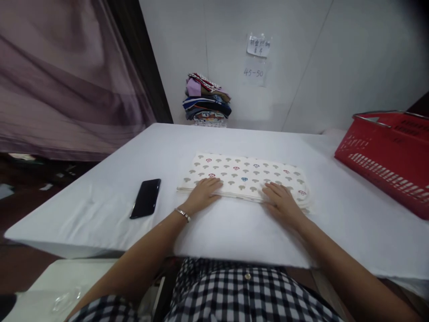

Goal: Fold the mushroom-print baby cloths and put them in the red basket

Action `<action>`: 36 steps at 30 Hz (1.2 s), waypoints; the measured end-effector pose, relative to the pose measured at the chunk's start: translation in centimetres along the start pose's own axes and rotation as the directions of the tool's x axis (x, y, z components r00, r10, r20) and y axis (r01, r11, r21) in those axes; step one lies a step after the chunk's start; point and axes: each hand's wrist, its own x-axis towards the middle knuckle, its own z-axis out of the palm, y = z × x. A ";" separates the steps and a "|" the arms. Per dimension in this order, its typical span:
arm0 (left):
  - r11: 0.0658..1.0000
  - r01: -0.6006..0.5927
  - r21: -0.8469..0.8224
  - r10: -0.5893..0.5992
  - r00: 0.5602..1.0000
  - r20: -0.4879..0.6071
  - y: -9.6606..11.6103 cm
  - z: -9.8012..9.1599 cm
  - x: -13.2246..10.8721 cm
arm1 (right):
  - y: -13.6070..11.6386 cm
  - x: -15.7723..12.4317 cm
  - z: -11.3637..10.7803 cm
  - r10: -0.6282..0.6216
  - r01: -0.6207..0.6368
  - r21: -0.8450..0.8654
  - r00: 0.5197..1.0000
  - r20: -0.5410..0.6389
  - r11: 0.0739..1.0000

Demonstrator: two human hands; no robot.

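Observation:
A folded cream cloth (246, 172) with small mushroom prints lies flat on the white table (234, 228) in front of me. My left hand (203, 193) rests on its near left edge, fingers stretched flat on the fabric; a thin bracelet circles that wrist. My right hand (280, 200) presses on the near right edge, fingers also flat and a little apart. Neither hand grips anything.
A black phone (146, 198) lies face down to the left of the cloth. A red plastic basket (389, 156) stands at the table's right. A stack of folded clothes (207, 100) sits against the back wall. A purple curtain (67, 76) hangs at left.

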 end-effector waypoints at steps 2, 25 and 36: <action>1.000 -0.025 0.012 0.025 0.999 -0.021 0.0 0.2 0.2 | -0.6 1.2 0.3 -0.040 0.040 0.027 0.999 -0.004 0.999; 0.994 0.102 0.025 -0.100 0.992 -0.076 0.8 -0.4 -0.6 | -2.1 2.6 0.2 -0.069 0.077 0.108 0.994 -0.079 0.991; 0.811 0.551 0.197 -0.568 0.822 0.039 -1.5 -0.6 0.2 | -2.0 4.4 2.1 0.114 -0.129 0.013 0.918 0.380 0.992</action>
